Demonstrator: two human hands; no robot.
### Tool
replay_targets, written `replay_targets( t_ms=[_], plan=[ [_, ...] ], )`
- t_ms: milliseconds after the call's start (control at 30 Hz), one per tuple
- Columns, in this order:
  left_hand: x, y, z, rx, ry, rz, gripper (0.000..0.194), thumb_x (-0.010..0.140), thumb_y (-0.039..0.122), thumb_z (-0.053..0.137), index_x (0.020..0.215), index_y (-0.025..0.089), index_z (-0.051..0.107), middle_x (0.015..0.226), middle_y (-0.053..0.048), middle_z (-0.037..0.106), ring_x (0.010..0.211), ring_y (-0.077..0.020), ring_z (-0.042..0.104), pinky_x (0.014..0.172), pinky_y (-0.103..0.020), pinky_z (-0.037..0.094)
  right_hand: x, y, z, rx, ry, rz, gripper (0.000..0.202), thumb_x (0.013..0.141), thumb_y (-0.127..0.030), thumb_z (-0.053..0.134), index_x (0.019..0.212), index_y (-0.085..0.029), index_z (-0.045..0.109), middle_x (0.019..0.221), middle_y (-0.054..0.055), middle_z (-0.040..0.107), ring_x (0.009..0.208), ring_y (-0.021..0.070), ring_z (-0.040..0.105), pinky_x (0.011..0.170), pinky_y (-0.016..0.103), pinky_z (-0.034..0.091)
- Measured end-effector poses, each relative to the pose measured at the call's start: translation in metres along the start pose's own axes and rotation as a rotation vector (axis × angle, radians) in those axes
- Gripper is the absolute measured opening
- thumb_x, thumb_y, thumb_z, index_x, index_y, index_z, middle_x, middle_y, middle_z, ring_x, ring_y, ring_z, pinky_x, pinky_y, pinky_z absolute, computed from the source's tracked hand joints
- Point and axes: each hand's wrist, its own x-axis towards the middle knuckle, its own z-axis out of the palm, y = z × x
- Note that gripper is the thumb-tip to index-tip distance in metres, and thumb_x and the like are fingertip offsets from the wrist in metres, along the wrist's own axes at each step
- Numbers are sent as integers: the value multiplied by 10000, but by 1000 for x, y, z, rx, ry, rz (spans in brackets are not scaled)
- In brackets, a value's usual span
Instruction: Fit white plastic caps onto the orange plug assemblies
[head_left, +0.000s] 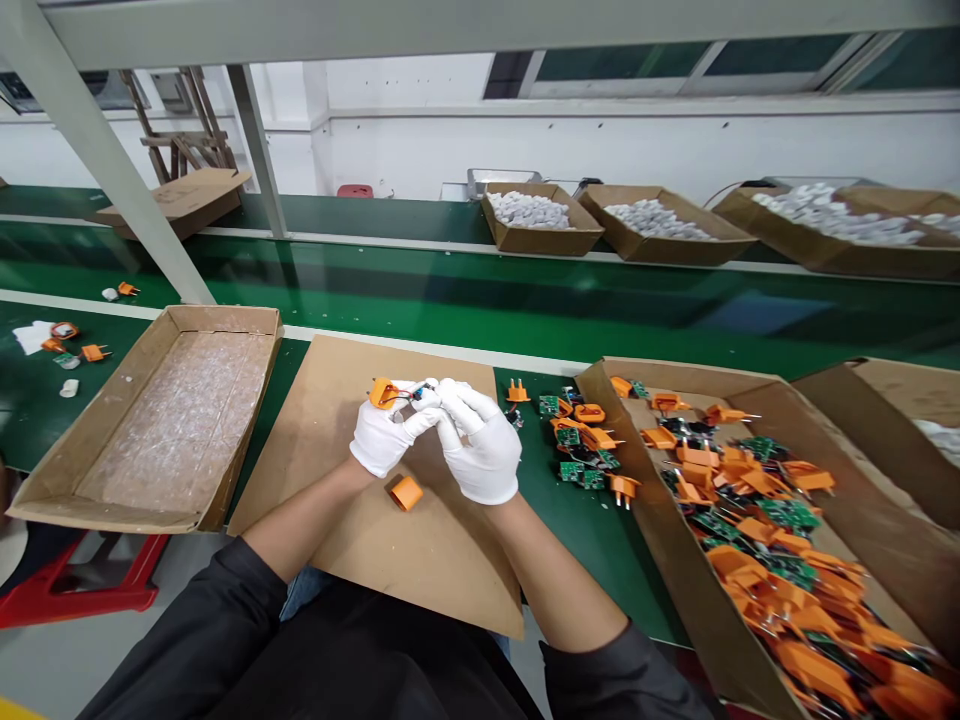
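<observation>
Both my hands wear white gloves and meet above a brown cardboard sheet (420,560). My left hand (386,435) is closed on an orange plug housing (383,393), with thin red and dark wires running out of it to the right. My right hand (480,445) is pinched at the far end of those wires, by a small dark and blue electronic part (421,391). Its fingertips hide most of what they grip. On the sheet just below the hands lies a loose orange sleeve (405,492).
Right of the sheet, orange plugs with green circuit boards (581,440) lie beside a full cardboard box (622,480) of them. At left stands a shallow cardboard tray (180,420). Boxes of white parts (529,210) line the far shelf. A slanted metal post (127,170) rises at left.
</observation>
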Motion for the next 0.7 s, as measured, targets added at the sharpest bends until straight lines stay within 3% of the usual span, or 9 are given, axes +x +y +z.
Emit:
replay_targets(
  t_ms=[200, 333, 500, 700],
  plan=[
    [3, -4, 1, -47, 36, -33, 231, 725, 354, 726, 874, 186, 670, 985, -66, 731, 948, -196, 678, 879, -318, 532, -5, -1, 6, 64, -34, 17, 388, 933, -259, 480, 1310, -293, 565, 1257, 52, 678, 1166, 253, 637, 1061, 494, 488],
    [4, -5, -1, -11, 31, 6, 194, 731, 352, 708, 837, 191, 684, 1034, -70, 729, 979, -197, 673, 904, -309, 523, -5, -3, 10, 50, -39, -13, 421, 931, -254, 485, 1349, -281, 529, 1263, 63, 672, 1169, 256, 633, 1052, 481, 495],
    [6, -6, -4, -37, 41, 28, 259, 680, 399, 749, 810, 184, 686, 882, -61, 743, 830, -190, 694, 806, -303, 553, -1, -4, 12, -16, -79, -78, 401, 901, -215, 512, 1293, -273, 580, 1192, 74, 695, 1093, 266, 660, 976, 467, 543],
    [9, -10, -5, -26, 49, -3, 216, 663, 376, 754, 741, 184, 691, 799, -49, 745, 731, -180, 698, 704, -286, 561, -1, -6, 6, 129, -22, 17, 291, 899, -236, 522, 1160, -287, 641, 1119, 45, 705, 1057, 249, 662, 975, 473, 537]
  ],
)
